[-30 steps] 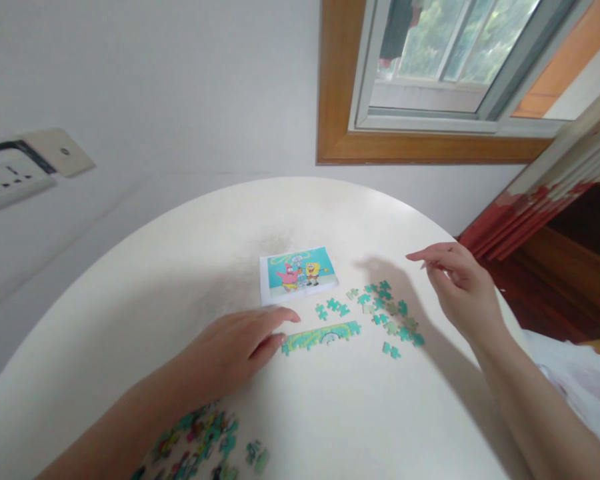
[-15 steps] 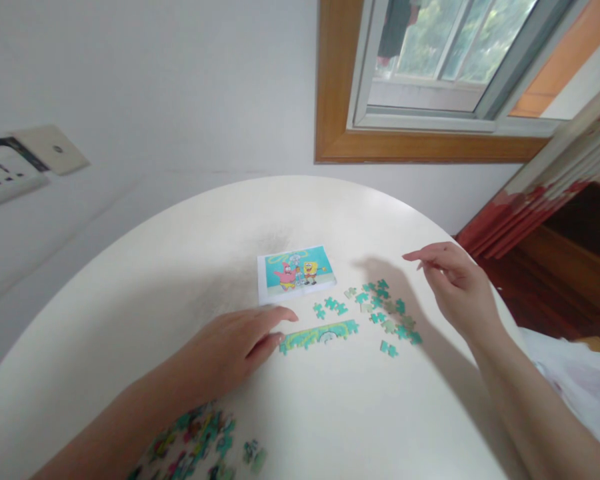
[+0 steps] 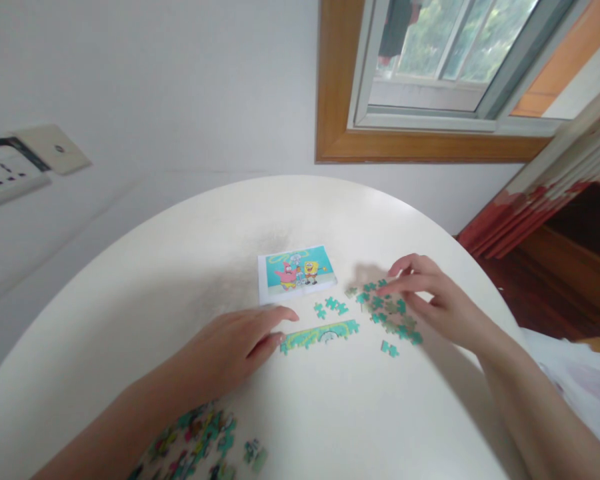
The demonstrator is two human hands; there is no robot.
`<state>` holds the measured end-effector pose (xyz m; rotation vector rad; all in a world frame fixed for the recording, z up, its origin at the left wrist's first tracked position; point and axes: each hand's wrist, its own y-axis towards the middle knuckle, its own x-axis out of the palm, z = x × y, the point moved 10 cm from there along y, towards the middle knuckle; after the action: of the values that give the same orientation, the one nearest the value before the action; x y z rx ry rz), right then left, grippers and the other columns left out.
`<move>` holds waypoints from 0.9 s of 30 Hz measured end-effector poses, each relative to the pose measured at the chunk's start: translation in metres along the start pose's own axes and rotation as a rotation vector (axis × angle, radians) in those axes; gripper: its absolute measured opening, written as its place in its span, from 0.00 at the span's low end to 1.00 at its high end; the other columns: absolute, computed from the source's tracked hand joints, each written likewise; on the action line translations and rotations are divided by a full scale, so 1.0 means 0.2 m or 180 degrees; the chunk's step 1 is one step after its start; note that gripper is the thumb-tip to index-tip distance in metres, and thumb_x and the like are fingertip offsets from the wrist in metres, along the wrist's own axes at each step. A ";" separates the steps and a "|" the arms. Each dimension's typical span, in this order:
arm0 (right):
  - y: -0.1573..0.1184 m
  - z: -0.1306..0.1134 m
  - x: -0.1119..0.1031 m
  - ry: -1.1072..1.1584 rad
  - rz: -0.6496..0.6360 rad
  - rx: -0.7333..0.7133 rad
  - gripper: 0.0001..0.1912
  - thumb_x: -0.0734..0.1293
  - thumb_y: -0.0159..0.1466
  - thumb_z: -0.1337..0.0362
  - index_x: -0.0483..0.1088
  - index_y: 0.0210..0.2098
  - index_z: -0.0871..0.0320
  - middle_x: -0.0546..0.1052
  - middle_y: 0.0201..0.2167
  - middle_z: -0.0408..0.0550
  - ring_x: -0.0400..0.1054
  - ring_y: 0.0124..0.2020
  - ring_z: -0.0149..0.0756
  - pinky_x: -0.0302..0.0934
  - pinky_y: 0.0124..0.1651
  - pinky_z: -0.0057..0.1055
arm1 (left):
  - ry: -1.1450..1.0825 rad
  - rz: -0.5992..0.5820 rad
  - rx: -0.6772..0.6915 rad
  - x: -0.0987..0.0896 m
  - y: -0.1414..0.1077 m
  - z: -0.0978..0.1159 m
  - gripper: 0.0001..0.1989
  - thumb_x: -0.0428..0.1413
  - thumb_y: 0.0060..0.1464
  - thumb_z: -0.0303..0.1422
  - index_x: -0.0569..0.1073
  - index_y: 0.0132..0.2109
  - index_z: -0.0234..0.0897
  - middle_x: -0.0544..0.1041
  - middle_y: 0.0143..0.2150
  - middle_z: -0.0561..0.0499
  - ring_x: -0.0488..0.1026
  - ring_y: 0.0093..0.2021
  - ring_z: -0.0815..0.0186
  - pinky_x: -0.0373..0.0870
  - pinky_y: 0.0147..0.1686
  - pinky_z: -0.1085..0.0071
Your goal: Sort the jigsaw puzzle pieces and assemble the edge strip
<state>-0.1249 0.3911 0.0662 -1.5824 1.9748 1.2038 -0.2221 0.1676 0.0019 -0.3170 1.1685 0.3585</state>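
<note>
My left hand [image 3: 240, 339] rests on the table, thumb and forefinger apart, at the left end of a joined strip of jigsaw pieces [image 3: 307, 336]. The thumb tip is at the strip's edge. Over a loose cluster of teal and pale green jigsaw pieces [image 3: 391, 308] hovers my right hand [image 3: 435, 297], its fingers bent and spread. A fingertip reaches the upper part of this cluster; whether it touches a piece I cannot tell. Between strip and picture lie a few teal pieces [image 3: 332, 305]. The picture card [image 3: 300, 270] shows cartoon figures on teal.
A mixed heap of jigsaw pieces [image 3: 200, 443] lies at the near left, partly behind my left forearm. Everything sits on a round white table [image 3: 360, 413]. Beyond its far edge stand a wall and a wood-framed window [image 3: 430, 145]. A socket [image 3: 7, 170] is at left.
My right hand has come left and down from beside the loose cluster to above it, and its fingers have spread. My left hand stays in place.
</note>
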 end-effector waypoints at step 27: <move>-0.04 -0.08 0.25 -0.0059 -0.1014 -0.0354 0.22 0.61 0.59 0.78 0.80 0.42 0.48 0.71 0.42 0.50 0.65 0.43 0.39 0.63 0.49 0.42 | -0.0016 0.0108 -0.0002 -0.01 -0.01 0.00 0.17 0.47 0.63 0.34 0.70 0.57 0.44 0.79 0.51 0.49 0.77 0.48 0.59 0.71 0.50 0.62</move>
<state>-0.1306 0.3471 0.0376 -1.8476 1.5897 1.2079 -0.2217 0.1666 0.0048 -0.2969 1.1700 0.3892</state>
